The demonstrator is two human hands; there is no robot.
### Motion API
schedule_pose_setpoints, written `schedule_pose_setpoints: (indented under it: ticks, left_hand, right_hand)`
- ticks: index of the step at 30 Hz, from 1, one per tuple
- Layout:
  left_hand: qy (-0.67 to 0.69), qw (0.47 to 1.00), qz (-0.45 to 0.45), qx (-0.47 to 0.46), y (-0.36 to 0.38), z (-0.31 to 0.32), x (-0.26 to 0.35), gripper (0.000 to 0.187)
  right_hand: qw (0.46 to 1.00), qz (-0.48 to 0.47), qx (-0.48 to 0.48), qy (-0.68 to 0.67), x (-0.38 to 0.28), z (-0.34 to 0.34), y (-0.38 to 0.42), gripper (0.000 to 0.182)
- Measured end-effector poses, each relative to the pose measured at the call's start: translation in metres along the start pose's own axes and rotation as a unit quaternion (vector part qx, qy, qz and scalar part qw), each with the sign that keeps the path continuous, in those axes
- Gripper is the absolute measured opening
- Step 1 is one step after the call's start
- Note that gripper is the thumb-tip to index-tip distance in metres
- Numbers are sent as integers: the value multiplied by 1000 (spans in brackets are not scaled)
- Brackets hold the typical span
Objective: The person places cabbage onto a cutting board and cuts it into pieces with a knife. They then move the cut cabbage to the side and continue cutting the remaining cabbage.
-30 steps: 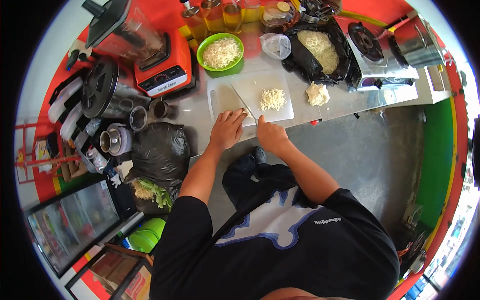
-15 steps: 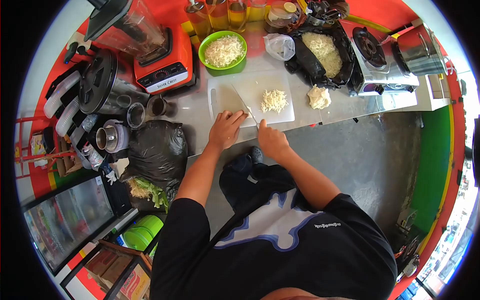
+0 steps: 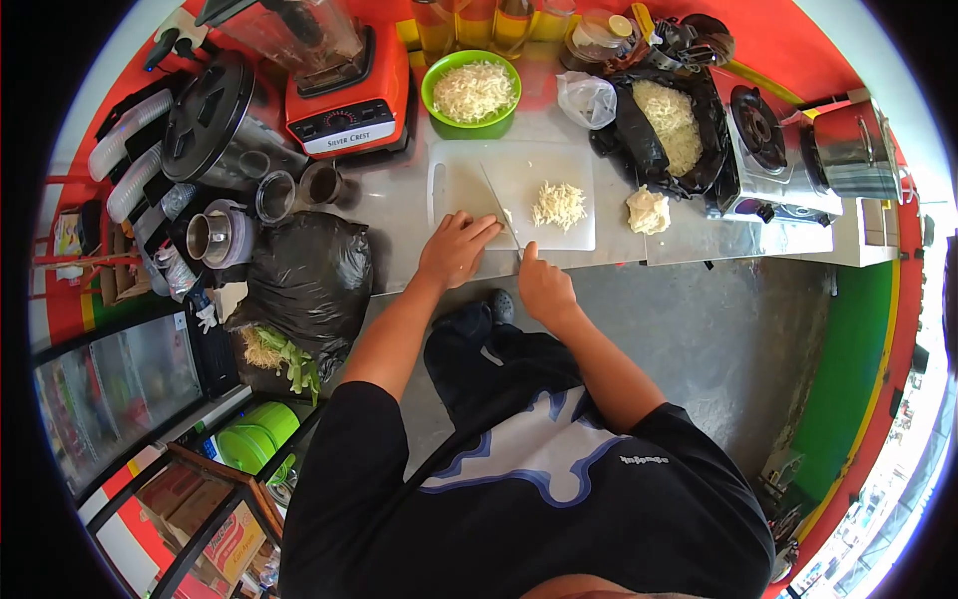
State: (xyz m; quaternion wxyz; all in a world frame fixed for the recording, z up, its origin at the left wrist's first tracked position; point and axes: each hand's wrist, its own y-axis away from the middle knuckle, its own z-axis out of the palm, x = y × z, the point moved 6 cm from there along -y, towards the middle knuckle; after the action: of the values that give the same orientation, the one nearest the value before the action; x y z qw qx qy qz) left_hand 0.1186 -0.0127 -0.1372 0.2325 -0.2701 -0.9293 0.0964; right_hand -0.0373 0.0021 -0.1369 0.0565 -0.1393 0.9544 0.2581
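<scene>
My right hand (image 3: 546,285) grips the handle of a knife (image 3: 496,198) at the near edge of a white cutting board (image 3: 459,185). The blade slants away across the board, its tip pointing to the far side. Bent fingers of my left hand (image 3: 459,250) press together at the board's near edge, close against the blade's left side. Whatever lies under those fingertips is mostly hidden. A small pale sliver (image 3: 507,214) rests just right of the blade. Further right on the board is a heap of pale cut strips (image 3: 559,206).
Behind the board stands a green bowl (image 3: 489,123) of pale shreds. To the right are a pale lump (image 3: 649,212), a black bag (image 3: 627,140) of shreds and a stove (image 3: 763,180). A red blender (image 3: 349,110) and a black bag (image 3: 304,285) stand left.
The camera view has shifted, so the counter things sit slightly higher and mostly further right. My hands keep nearly the same place at the knife and board.
</scene>
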Motion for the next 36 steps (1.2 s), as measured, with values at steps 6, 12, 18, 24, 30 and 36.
schedule_pose_setpoints:
  ticks: [6, 12, 18, 24, 30, 36]
  left_hand:
    - [-10, 1000, -13, -8, 1, 0, 2, 55]
    - [18, 1000, -15, -17, 2, 1, -2, 51]
    - [7, 1000, -16, -5, 1, 0, -3, 50]
    - [8, 999, -30, -15, -2, -5, -2, 48]
    - [20, 999, -34, 13, 1, -1, -7, 45]
    - [39, 997, -42, 53, 6, -9, -9, 41]
  right_hand:
    - [1000, -2, 12, -12, -4, -19, -22, 49]
    - [1000, -7, 4, -14, 0, -3, 7, 41]
    - [999, -15, 15, -43, -2, -11, -27, 43]
    - [999, 3, -13, -36, -7, -6, -1, 43]
    - [998, 17, 0, -63, -13, -10, -25, 38]
    - [998, 13, -43, -39, -12, -19, -6, 39]
